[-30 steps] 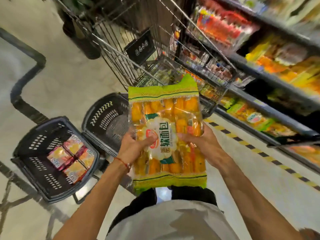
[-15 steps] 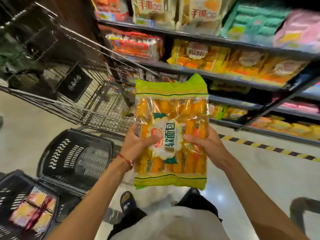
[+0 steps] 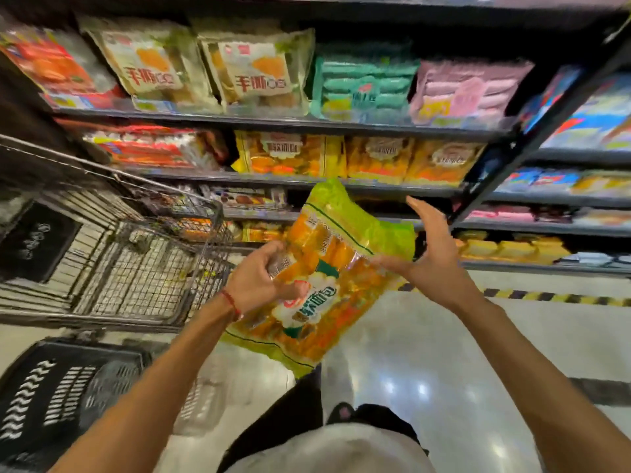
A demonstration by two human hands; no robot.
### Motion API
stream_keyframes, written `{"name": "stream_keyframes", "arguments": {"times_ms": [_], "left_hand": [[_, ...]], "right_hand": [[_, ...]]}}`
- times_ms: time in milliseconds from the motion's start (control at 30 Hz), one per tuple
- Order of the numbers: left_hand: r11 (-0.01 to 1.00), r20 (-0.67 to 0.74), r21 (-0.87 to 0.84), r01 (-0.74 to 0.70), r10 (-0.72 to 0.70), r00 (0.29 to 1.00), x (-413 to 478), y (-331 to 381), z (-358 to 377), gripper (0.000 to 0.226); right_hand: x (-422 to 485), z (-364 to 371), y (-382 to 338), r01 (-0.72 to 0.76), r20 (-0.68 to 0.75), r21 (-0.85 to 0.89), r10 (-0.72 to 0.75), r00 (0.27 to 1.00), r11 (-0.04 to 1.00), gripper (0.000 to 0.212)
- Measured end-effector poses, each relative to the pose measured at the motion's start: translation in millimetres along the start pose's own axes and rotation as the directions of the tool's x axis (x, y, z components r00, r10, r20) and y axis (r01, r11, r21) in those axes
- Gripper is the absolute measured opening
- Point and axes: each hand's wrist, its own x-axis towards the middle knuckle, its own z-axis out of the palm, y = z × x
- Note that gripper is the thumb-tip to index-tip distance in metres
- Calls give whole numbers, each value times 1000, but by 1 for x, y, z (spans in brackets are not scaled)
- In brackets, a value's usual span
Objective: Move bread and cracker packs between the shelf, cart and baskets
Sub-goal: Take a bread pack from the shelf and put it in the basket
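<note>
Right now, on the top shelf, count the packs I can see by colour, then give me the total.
Red pack: 1
Cream packs and: 2
Green pack: 1
Pink pack: 1
Total: 5, counting front-facing packs left of the dark upright only; any behind them are hidden.

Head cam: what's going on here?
A person stands facing store shelves, holding a yellow-green bread pack tilted in mid-air. The left hand grips its left edge. The right hand is spread open at the pack's right side, fingers raised, touching it at most with the thumb. A wire cart stands to the left, with a black basket on the floor below it. The pack is in neither.
</note>
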Motion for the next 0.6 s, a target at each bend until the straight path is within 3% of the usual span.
{"name": "stream_keyframes", "arguments": {"times_ms": [100,200,333,467,600], "left_hand": [[989,135,142,-36,16,991,42,12,-14,100],[990,256,136,-40,4,967,76,27,-23,99],[989,330,147,-37,-14,944,118,34,-26,84],[990,387,141,-24,-33,921,140,38,-24,102],[992,473,121,-29,-32,880,154,58,-13,100]], "right_hand": [[41,-14,-14,3,249,-125,29,968,992,123],[73,-13,-11,-69,399,0,63,915,998,118],[97,-14,6,-143,410,40,115,905,989,107],[102,-17,20,-222,389,109,164,906,969,83],[98,-28,24,-234,374,198,147,915,952,53]]}}
